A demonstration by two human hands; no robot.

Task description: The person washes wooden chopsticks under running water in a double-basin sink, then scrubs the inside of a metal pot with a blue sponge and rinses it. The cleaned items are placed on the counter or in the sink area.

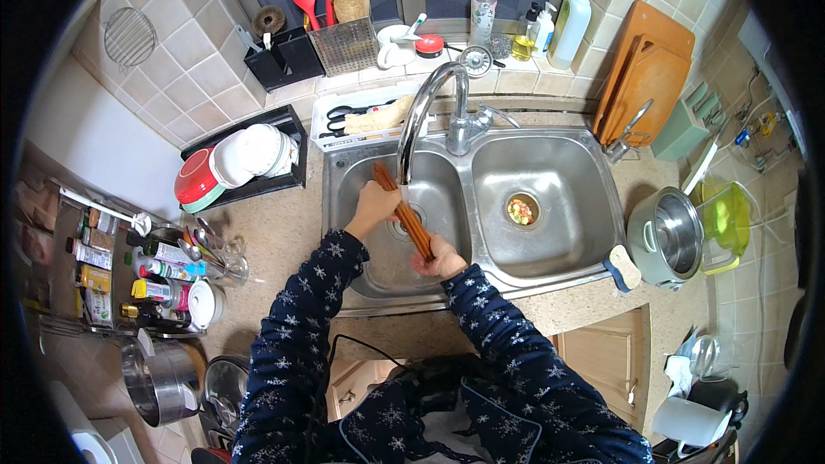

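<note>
A bundle of brown chopsticks is held slantwise over the left sink basin, under the mouth of a chrome tap. My left hand grips it near the upper end. Lower down, my right hand is closed around the other end. A short pale streak shows below the spout; whether it is running water I cannot tell. The chopsticks partly hide the basin's drain. Food scraps sit in the drain of the right basin.
Behind the sink stands a white cutlery tray with scissors. Stacked bowls lean in a black rack at the left. To the right are a sponge, a pot and orange cutting boards. Bottles and jars crowd the left side.
</note>
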